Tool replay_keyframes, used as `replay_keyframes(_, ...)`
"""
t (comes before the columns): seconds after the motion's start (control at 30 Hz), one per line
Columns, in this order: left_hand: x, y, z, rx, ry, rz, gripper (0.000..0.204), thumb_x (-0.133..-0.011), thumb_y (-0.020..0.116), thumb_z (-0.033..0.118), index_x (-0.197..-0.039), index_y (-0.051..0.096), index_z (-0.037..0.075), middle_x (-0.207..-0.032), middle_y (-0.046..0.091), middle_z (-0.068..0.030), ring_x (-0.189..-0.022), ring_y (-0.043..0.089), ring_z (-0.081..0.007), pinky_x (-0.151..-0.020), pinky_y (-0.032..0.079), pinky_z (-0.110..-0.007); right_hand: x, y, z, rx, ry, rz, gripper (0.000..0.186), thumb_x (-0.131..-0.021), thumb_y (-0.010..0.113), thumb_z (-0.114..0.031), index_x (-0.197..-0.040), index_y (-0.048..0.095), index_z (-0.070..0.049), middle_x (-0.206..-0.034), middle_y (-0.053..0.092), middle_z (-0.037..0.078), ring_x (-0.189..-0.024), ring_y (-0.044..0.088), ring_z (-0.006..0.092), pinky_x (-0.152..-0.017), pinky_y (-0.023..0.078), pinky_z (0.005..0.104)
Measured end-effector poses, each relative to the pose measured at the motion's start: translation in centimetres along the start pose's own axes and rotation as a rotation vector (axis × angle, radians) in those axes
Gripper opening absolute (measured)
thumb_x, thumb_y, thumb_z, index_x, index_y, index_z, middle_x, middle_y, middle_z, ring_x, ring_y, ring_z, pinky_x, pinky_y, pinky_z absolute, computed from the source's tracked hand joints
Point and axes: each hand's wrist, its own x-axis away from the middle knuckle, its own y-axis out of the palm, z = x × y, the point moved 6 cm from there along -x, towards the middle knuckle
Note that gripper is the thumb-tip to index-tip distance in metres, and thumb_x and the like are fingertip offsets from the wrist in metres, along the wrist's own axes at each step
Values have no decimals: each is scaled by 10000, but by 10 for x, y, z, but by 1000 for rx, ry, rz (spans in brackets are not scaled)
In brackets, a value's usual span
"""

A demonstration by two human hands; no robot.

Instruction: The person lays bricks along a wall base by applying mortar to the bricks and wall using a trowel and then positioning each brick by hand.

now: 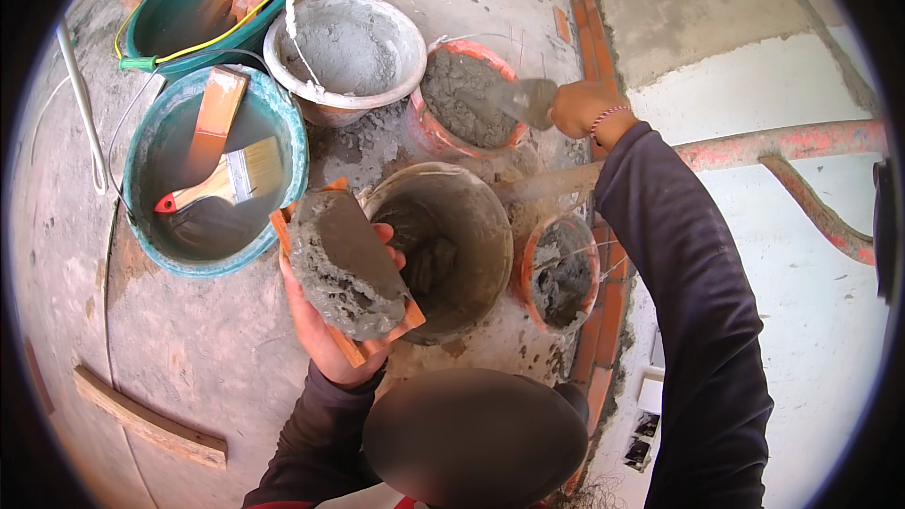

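Observation:
My left hand [308, 319] is closed around the edges of an orange brick tile [351, 347]. Wet grey mortar [347, 254] covers its upper face, smooth on one side and rough with hollows on the other. My right hand [583, 111] grips a trowel, its handle hidden inside the fist. The trowel's blade [528, 102], slightly blurred, points left over the red bucket [432, 135] filled with grey mortar. Directly right of the tile stands a deep, dirty bucket [497, 269] with dark wet material at its bottom.
A teal bucket [292, 184] holds cloudy water, a brick piece [217, 118] and a wide paintbrush [236, 174]. Behind it stand a green tub [156, 38] of brick pieces and a pale mortar bucket [412, 52]. A small bucket [588, 287] sits near the brick-edged wall, below a paint-stained pole [754, 139].

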Motion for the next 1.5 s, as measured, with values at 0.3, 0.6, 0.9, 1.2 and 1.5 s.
replay_keyframes(0.3, -1, 0, -1, -22, 7, 29, 548, -1008, 283, 437, -1387, 396, 59, -1138, 608, -193, -1016, 626, -295, -789, 560, -442, 28, -12, -33, -6, -64, 191, 370, -934, 504, -307, -984, 692, 7, -1014, 673, 207, -984, 647, 354, -820, 518, 441)
replay_keyframes(0.6, -2, -1, -8, -39, -22, 85, 546, -1008, 280, 443, -1383, 402, 65, -1092, 628, -205, -937, 654, -297, -775, 563, -427, 23, -4, -25, -363, -73, -115, 460, -971, 441, -343, -921, 652, 63, -859, 657, 235, -715, 654, 341, -689, 505, 443)
replay_keyframes(0.9, -1, -1, -9, -12, -30, 105, 593, -1003, 251, 498, -1367, 417, 61, -1126, 613, -200, -948, 646, -276, -812, 549, -420, -5, -20, -1, 74, -11, -55, 371, -908, 500, -273, -971, 671, 51, -891, 670, 194, -810, 660, 332, -720, 502, 452)
replay_keyframes(1.2, 3, -2, -7, -24, -1, 81, 583, -1005, 261, 492, -1315, 470, 44, -1134, 614, -205, -942, 649, -253, -843, 541, -423, -12, 13, -15, -359, -45, -416, 361, -929, 525, -308, -887, 659, 24, -810, 652, 149, -702, 621, 260, -634, 492, 415)
replay_keyframes(1.5, 2, -2, -8, -13, -12, 120, 578, -1007, 263, 490, -1313, 472, 47, -1114, 620, -198, -921, 645, -246, -820, 534, -409, 0, 23, -7, -642, -59, -421, 414, -944, 545, -379, -932, 640, 24, -743, 600, 96, -589, 561, 188, -518, 472, 344)
